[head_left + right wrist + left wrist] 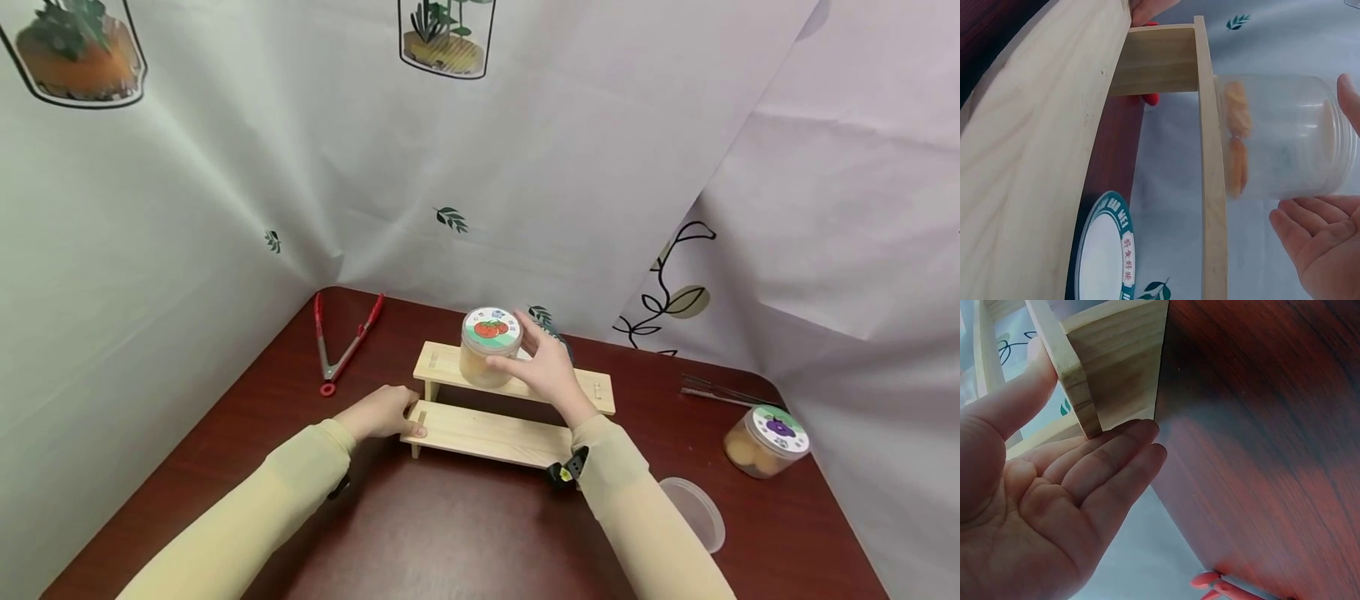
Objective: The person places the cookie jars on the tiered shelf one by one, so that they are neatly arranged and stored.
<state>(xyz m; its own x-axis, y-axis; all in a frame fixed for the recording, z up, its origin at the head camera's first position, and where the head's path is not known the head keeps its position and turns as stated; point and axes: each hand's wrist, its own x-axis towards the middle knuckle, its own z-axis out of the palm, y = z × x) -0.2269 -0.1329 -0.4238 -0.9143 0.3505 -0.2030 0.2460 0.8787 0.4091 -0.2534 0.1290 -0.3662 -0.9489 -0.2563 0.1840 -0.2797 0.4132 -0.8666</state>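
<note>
Jar [486, 343] (clear plastic, tomato-labelled, right hand [553, 368] gripping) already stands on pale-wood tiered rack [483, 428], left hand [384, 411] pinching; purple-labelled clear jar [759, 446], four o'clock, off.

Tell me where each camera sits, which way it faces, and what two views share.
Head: on the head, facing forward and down at the shelf; left hand, right hand and both sleeves show.
Left wrist: on that wrist, facing the shelf's end; the left hand shows, palm visible.
Right wrist: on that wrist, facing the shelf, jar and plate; parts of both hands show.
Head and right wrist share the jar.
</note>
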